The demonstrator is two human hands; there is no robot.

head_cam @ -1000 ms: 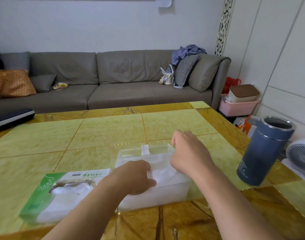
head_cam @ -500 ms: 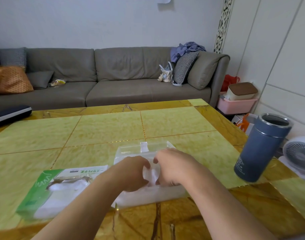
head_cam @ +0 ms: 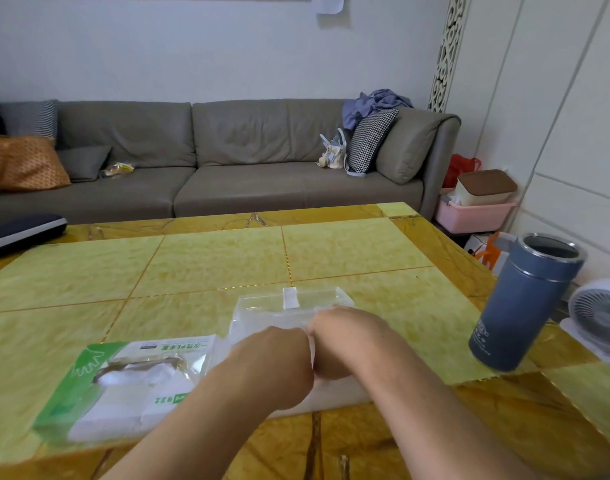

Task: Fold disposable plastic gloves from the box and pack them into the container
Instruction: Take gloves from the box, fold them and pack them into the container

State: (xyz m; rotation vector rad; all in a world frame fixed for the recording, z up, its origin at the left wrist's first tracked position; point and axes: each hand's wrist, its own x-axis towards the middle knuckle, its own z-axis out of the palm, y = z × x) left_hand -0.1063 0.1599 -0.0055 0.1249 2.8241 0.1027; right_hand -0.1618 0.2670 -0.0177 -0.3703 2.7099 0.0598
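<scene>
A clear plastic container (head_cam: 326, 296) with a white clasp stands on the table in front of me, with white gloves inside it. My left hand (head_cam: 272, 365) and my right hand (head_cam: 345, 341) sit knuckle to knuckle over its near half. Their fingers curl down into it, on the glove plastic, and the fingertips are hidden. The green-and-white glove box (head_cam: 123, 382) lies flat to the left of the container. White gloves show through its torn opening.
The yellow tiled table (head_cam: 210, 265) stretches ahead. A blue open tumbler (head_cam: 525, 306) stands near the right edge. A dark case (head_cam: 19, 230) lies at the far left corner. A white fan (head_cam: 597, 317) sits on the floor at right, and a sofa stands behind the table.
My right hand drew back from the container's far end to meet my left hand. Both now press close together over the near half of the container.
</scene>
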